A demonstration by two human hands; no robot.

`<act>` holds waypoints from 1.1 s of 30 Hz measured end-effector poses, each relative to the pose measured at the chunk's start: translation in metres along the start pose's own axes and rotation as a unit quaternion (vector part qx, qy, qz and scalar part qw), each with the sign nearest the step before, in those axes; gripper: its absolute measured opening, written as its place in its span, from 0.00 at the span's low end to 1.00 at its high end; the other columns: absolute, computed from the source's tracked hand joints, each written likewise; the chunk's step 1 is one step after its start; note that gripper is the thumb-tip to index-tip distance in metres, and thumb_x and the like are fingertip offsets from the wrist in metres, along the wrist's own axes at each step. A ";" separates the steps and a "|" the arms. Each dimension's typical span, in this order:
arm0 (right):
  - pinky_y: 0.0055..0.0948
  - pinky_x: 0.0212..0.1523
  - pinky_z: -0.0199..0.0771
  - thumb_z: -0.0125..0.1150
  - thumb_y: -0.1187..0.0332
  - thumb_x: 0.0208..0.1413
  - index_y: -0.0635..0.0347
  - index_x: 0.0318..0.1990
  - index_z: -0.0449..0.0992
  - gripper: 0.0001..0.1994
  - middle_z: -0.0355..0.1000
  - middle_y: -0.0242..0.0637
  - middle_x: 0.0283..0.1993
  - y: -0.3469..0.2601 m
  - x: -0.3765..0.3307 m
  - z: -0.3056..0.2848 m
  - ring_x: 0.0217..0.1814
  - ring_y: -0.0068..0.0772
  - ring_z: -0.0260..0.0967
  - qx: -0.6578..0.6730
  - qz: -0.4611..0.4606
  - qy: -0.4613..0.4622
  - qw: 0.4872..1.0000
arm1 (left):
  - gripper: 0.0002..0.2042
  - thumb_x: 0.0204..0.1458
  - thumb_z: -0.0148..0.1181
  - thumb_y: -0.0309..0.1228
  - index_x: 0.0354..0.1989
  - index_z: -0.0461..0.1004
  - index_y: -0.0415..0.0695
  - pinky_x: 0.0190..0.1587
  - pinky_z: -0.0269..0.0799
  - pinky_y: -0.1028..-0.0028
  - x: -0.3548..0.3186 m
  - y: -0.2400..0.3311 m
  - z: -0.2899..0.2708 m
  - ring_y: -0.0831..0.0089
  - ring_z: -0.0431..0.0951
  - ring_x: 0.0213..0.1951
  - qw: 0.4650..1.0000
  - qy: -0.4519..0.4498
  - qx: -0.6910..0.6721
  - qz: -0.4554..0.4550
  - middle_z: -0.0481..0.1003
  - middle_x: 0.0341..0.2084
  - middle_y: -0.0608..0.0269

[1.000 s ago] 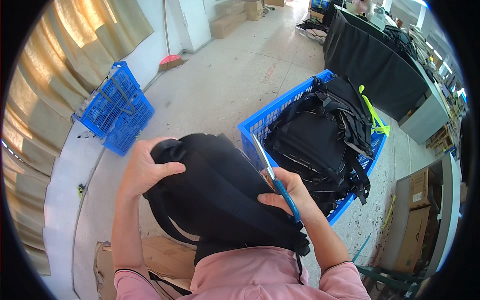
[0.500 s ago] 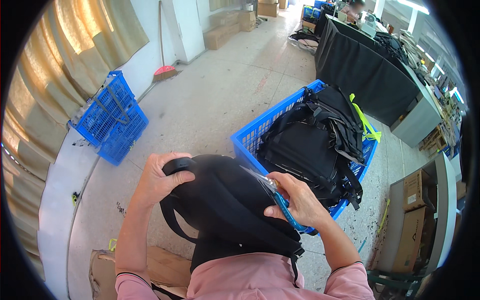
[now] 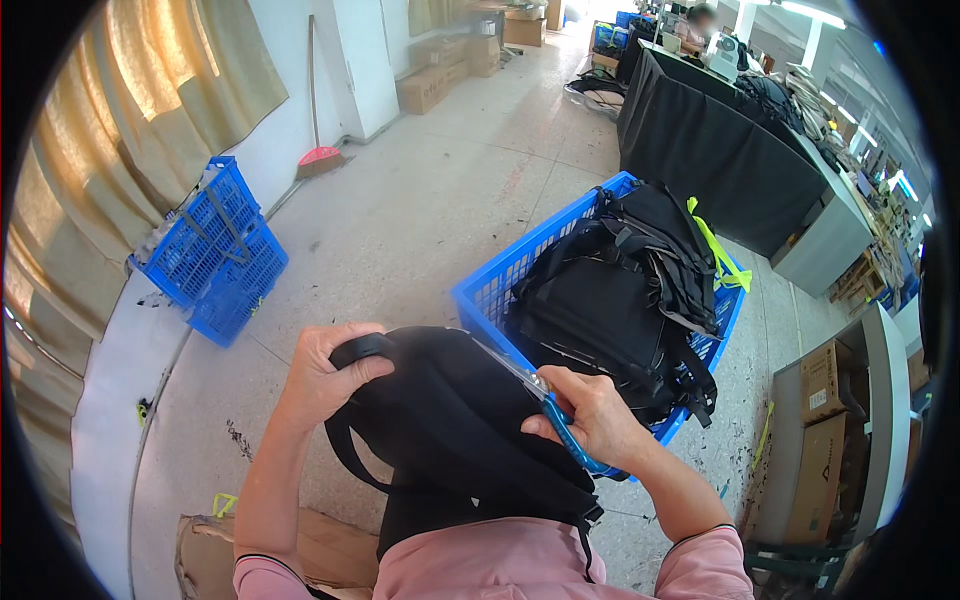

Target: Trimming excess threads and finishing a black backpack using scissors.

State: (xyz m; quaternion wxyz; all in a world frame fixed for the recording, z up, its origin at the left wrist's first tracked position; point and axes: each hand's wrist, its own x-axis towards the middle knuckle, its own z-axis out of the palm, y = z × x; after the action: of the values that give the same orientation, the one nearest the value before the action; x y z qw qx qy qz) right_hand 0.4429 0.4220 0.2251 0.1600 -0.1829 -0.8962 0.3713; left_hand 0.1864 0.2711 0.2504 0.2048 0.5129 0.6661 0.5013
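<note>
Black backpack (image 3: 450,430) with padded strap, left hand (image 3: 325,375) gripping, right hand (image 3: 590,420) holding scissors (image 3: 545,400)

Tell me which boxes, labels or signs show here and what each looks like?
Cardboard boxes: brown, stacked at far right beside a grey shelf.
Cardboard cartons: tan, on the floor by the white wall, top centre.
Flattened cardboard: brown, under the person's left arm.
No signs or screens can be made out.

Bag workshop: crates (image 3: 600,290), cartons (image 3: 815,450)
</note>
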 end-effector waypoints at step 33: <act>0.28 0.23 0.66 0.69 0.57 0.43 0.62 0.42 0.69 0.24 0.65 0.38 0.24 0.014 0.008 -0.021 0.21 0.36 0.67 -0.079 -0.100 -0.043 0.991 | 0.09 0.39 0.68 0.24 0.30 0.76 0.39 0.31 0.68 0.80 0.005 -0.006 0.009 0.80 0.74 0.26 0.997 -0.077 -0.021 -0.005 0.76 0.23 0.65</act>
State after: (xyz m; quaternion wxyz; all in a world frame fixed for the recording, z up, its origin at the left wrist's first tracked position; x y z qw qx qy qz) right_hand 0.4474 0.4477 0.2304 0.1423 -0.0880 -0.9427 0.2886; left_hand 0.1888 0.2802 0.2426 0.2689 0.5421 0.6403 0.4732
